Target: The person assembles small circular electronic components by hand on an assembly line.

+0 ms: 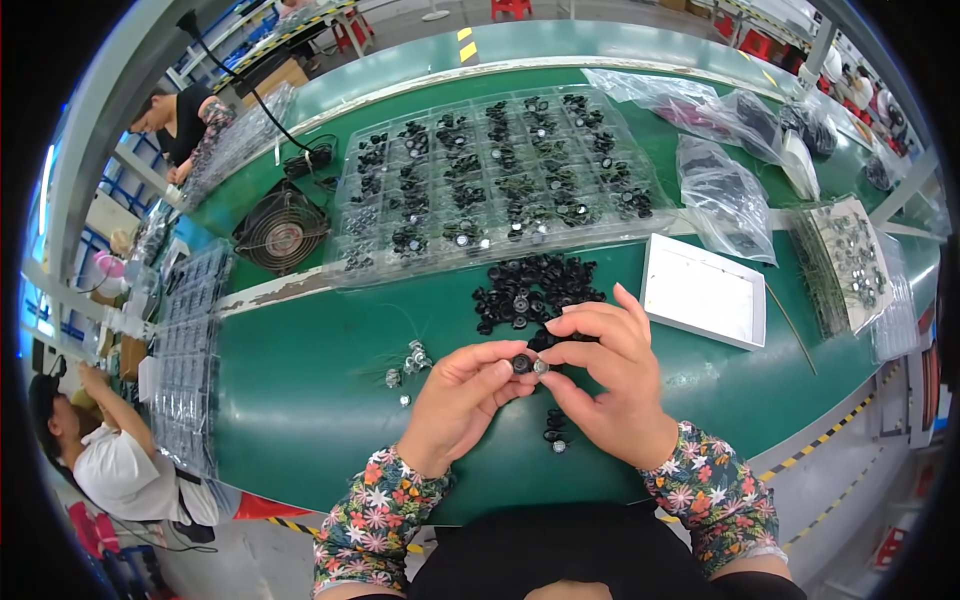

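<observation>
My left hand (455,400) pinches a small black round part (520,363) over the green table (300,400). My right hand (610,385) meets it, with fingertips on a small silver piece (541,367) pressed against the black part. A heap of black round parts (530,290) lies just beyond my hands. A few small silver pieces (410,360) sit to the left of my left hand. Two more assembled parts (555,430) lie below my hands.
A clear blister tray (490,170) with several rows of black parts lies at the back. A white shallow box (705,292) sits to the right, plastic bags (725,195) behind it. A small fan (282,230) stands at the left. Other people work at the left.
</observation>
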A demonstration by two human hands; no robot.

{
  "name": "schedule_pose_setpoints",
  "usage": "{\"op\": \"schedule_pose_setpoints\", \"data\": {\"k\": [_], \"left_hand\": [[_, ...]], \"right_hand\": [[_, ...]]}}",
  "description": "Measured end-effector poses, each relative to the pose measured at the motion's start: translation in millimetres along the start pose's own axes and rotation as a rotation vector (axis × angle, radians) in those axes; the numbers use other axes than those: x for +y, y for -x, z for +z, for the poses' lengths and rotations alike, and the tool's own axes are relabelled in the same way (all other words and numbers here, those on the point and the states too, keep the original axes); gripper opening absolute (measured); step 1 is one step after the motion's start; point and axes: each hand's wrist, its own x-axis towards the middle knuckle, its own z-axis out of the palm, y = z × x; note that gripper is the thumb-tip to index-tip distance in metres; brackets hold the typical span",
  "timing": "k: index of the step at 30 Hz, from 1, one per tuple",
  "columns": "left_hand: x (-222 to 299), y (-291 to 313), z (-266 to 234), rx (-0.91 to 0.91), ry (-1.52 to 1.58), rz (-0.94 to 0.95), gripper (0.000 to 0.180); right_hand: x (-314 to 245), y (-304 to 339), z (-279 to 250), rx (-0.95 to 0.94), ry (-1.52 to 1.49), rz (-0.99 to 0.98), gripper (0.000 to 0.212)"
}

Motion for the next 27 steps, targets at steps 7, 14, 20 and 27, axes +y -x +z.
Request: {"op": "schedule_pose_setpoints", "data": {"k": [7, 14, 20, 27], "left_hand": [[-1.8, 0.3, 5.2, 0.051, -0.048, 0.020, 0.021], [-3.9, 1.5, 1.8, 0.010, -0.059, 0.040, 0.020], [-6.5, 1.8, -0.3, 0.006, -0.068, 0.060, 0.020], [-7.5, 1.6, 2.0, 0.015, -0.082, 0.071, 0.020]], "right_hand": [[-2.8, 1.9, 2.4, -0.004, 0.012, -0.024, 0.023], [-6.2, 2.4, 1.6, -0.001, 0.035, -0.037, 0.023], [-6.8, 2.3, 1.7, 0.015, 0.045, -0.034, 0.022], [-7.9, 3.1, 0.8, 0.021, 0.058, -0.040, 0.021]]}}
